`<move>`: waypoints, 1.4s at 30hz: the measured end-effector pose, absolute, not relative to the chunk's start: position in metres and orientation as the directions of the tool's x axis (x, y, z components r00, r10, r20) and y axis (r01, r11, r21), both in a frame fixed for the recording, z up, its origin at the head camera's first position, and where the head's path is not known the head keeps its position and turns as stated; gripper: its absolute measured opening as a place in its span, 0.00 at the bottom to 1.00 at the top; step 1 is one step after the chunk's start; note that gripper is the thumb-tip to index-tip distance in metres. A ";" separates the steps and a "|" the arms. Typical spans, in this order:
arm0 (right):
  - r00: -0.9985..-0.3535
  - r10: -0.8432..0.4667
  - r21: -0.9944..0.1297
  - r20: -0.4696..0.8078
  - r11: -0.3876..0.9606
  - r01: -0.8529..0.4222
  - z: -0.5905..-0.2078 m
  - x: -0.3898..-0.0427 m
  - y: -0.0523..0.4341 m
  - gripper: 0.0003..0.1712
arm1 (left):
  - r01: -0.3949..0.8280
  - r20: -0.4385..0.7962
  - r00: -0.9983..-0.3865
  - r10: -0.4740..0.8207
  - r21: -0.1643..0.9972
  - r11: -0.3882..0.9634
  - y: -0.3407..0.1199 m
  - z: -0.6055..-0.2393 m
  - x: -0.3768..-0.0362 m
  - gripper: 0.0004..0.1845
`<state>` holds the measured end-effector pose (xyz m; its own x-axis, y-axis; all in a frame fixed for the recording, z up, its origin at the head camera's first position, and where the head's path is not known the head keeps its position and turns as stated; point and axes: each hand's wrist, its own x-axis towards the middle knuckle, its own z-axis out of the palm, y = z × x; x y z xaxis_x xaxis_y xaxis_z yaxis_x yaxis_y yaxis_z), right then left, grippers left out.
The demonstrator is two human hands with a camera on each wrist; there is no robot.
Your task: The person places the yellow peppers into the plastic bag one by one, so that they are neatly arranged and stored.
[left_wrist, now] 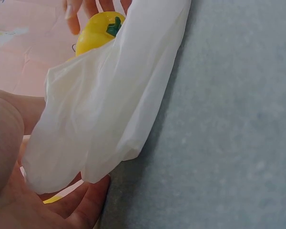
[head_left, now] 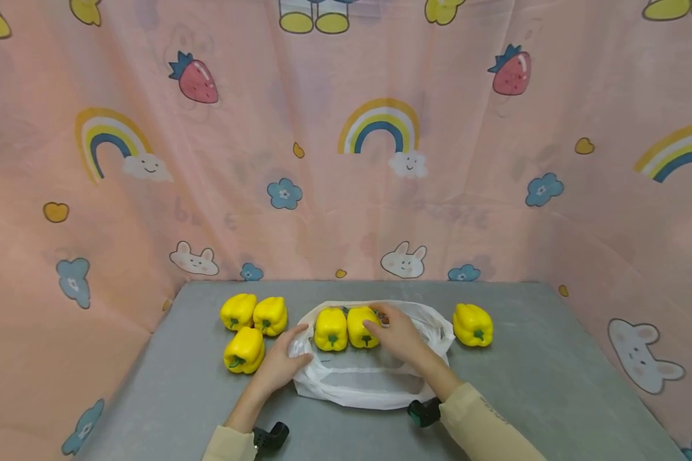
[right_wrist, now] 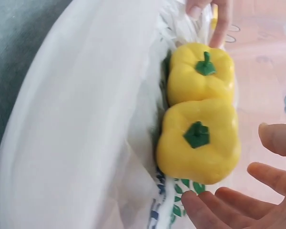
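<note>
Left group: three peppers (head_left: 252,328) lie loose on the counter (head_left: 553,384), clustered just left of the bag, two behind and one in front.
Left hand (head_left: 279,365): grips the bag's left edge, thumb over the plastic, apparently to keep the mouth spread.
Bag (head_left: 369,381): one white plastic bag, flat on the counter at centre, mouth facing the curtain.
Bagged peppers (head_left: 346,328): two, side by side in the bag's mouth, stems toward the person.
Right hand (head_left: 398,333): fingers loosely curved, resting against the right bagged pepper, not clearly clasping it; it seems to be seating it.
Right pepper (head_left: 473,324): one, alone, right of the bag.
Count: six peppers, one bag.
Backdrop: pink patterned curtain (head_left: 346,160).
</note>
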<state>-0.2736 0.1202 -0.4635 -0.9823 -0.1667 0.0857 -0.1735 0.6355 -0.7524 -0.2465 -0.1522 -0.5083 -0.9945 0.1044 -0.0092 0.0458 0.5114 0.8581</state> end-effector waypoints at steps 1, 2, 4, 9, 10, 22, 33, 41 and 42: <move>-0.982 -0.168 -0.752 0.087 0.636 -0.175 -0.461 -0.273 0.122 0.29 | 0.045 -0.011 -0.994 0.105 0.858 0.511 -0.152 -0.508 -0.246 0.32; -0.982 -0.168 -0.750 0.087 0.637 -0.175 -0.458 -0.271 0.124 0.28 | 0.044 -0.012 -0.994 0.106 0.858 0.511 -0.152 -0.508 -0.246 0.32; -0.983 -0.163 -0.747 0.083 0.643 -0.170 -0.452 -0.269 0.127 0.27 | 0.053 -0.006 -0.994 0.112 0.858 0.511 -0.152 -0.508 -0.246 0.32; -0.982 -0.166 -0.734 0.088 0.656 -0.176 -0.440 -0.265 0.138 0.26 | 0.057 -0.005 -0.993 0.117 0.853 0.518 -0.152 -0.507 -0.246 0.32; -0.981 -0.169 -0.730 0.096 0.658 -0.184 -0.438 -0.264 0.141 0.26 | 0.056 -0.006 -0.993 0.116 0.852 0.521 -0.152 -0.508 -0.246 0.32; -0.964 -0.189 -0.699 0.189 0.663 -0.267 -0.420 -0.262 0.179 0.24 | 0.039 -0.021 -0.994 0.111 0.857 0.514 -0.152 -0.507 -0.246 0.32; -0.946 -0.166 -0.647 0.278 0.696 -0.312 -0.420 -0.262 0.210 0.22 | 0.038 -0.023 -0.994 0.111 0.854 0.519 -0.153 -0.506 -0.246 0.32; -0.926 -0.151 -0.621 0.345 0.703 -0.346 -0.423 -0.263 0.235 0.21 | 0.030 -0.029 -0.994 0.106 0.859 0.511 -0.152 -0.506 -0.246 0.32; -0.925 -0.149 -0.622 0.350 0.701 -0.349 -0.424 -0.263 0.238 0.21 | 0.027 -0.031 -0.994 0.105 0.860 0.509 -0.152 -0.506 -0.246 0.32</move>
<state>-0.2633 0.2378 -0.4237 -0.9248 -0.1490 0.3502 -0.3486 0.7008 -0.6224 -0.2457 -0.1521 -0.5064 -0.9940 0.1049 -0.0306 0.0272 0.5090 0.8603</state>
